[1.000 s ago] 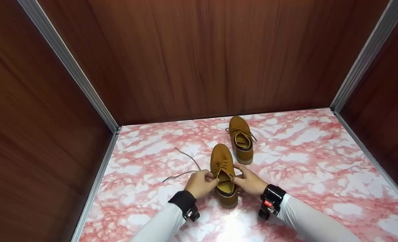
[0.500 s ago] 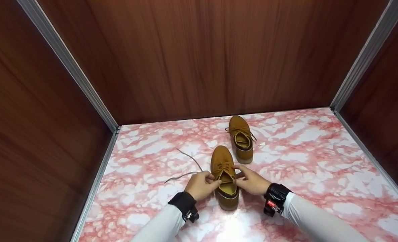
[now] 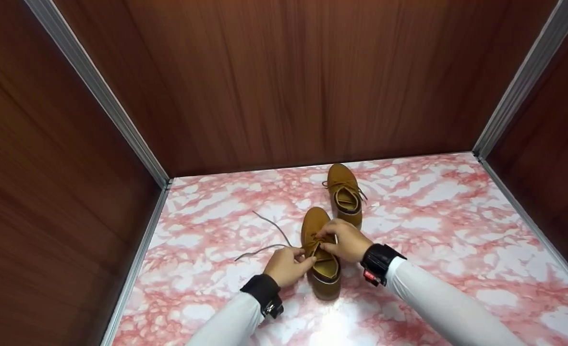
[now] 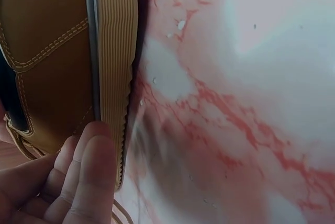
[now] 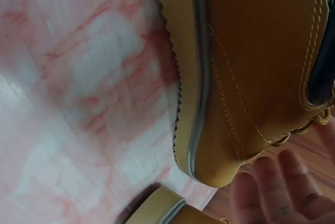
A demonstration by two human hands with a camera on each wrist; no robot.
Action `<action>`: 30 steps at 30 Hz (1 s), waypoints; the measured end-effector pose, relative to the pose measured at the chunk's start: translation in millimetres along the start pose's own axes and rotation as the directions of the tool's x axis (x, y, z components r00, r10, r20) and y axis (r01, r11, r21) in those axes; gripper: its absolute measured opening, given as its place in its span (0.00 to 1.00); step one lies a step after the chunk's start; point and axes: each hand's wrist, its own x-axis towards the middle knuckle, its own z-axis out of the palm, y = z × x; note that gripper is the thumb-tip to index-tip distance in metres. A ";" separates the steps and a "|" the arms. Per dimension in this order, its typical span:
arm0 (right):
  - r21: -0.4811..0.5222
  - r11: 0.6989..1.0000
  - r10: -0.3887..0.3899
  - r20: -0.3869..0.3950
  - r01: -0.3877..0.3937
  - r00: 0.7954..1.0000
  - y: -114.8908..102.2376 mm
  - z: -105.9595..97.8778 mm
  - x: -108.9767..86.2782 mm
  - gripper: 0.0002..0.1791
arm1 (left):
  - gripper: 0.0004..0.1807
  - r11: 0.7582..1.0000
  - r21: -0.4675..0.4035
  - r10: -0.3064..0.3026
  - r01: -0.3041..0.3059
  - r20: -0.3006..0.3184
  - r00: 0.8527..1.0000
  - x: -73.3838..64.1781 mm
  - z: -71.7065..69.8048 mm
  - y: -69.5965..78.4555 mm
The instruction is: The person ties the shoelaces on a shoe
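Moved right hand point(image 3: 348, 241) toward eleven o'clock, half-curled, unclear whether gripping; pinching nearer shoe point(image 3: 315, 224) with left hand point(image 3: 286, 266); likely lacing, next needing precision.

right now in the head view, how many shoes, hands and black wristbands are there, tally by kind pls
Shoes: 2 (near shoe, far shoe)
Hands: 2 (left hand, right hand)
Black wristbands: 2 (left wristband, right wristband)
Total: 6
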 end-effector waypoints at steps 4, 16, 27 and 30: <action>0.011 1.000 -0.023 -0.011 0.023 1.000 -2.6 0.8 4.2 0.04 | 0.29 1.000 -0.010 0.000 0.000 0.012 1.000 -1.4 0.4 -0.1; 0.167 0.986 -0.021 0.036 0.015 0.999 1.7 -0.3 7.3 0.05 | 0.28 0.999 -0.013 0.029 -0.029 0.018 0.999 -1.2 4.1 -1.0; 0.272 0.957 0.071 0.120 -0.102 0.990 -7.1 -17.1 11.9 0.09 | 0.37 0.998 0.020 -0.060 0.058 0.116 0.992 -1.8 2.7 -2.4; 0.273 0.955 0.089 0.094 -0.112 0.992 -8.3 -22.6 12.8 0.07 | 0.39 0.994 -0.035 -0.095 0.103 0.169 0.981 -1.4 2.6 -5.6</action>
